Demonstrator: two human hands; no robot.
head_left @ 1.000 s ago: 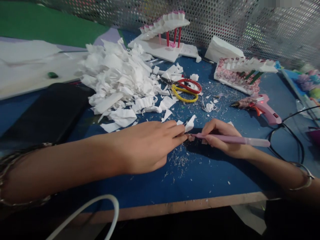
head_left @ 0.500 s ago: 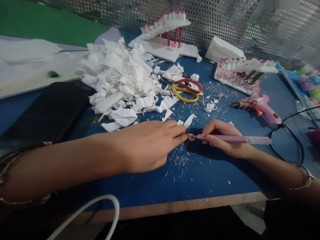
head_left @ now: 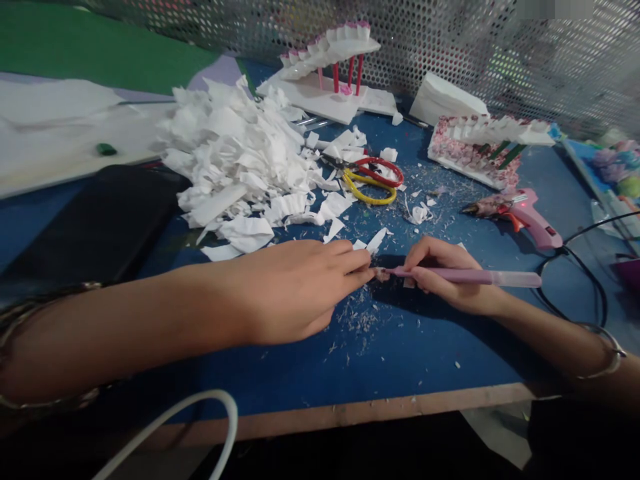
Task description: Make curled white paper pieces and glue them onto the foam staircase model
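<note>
My right hand [head_left: 443, 273] is closed around a pink marker [head_left: 470, 277], its clear cap pushed onto the back end. The marker's tip points left and meets a small pinkish-white scrap [head_left: 382, 273]. That scrap sits at the fingertips of my left hand [head_left: 300, 287], which are pressed together around its left side. Fingers partly hide the scrap, so its full shape does not show. Fine white shavings [head_left: 363, 320] lie on the blue tabletop [head_left: 310, 380] just below the two hands.
A heap of torn white paper [head_left: 240, 153] stands behind my left hand. Red-and-yellow scissors [head_left: 373, 180] lie beyond the hands. A pink glue gun [head_left: 523, 213] with a black cord is at right. Two small staircase models [head_left: 345, 43] stand behind, and a black case [head_left: 100, 220] lies left.
Both hands hold nearly the same place. The pink marker's tip still rests at the small scrap, with only a very slight shift of the right hand.
</note>
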